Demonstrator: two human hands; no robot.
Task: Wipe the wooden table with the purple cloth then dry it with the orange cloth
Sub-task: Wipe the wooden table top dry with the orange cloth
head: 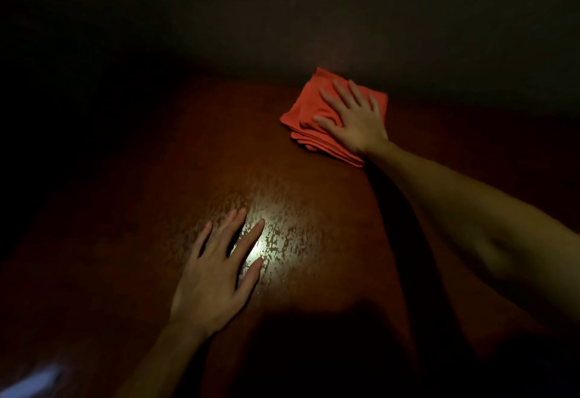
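The scene is dim. A folded orange cloth lies on the dark reddish wooden table near its far edge. My right hand presses flat on top of the cloth, fingers spread, arm stretched forward. My left hand rests flat on the bare tabletop closer to me, fingers apart, holding nothing. A bright patch of reflected light beside the left fingers shows mottled wet streaks on the wood. The purple cloth may be the pale bluish blur at the bottom left corner; it is too blurred to be sure.
A dark wall rises right behind the table's far edge. The left side of the view is almost black. A shadow covers the near middle of the table.
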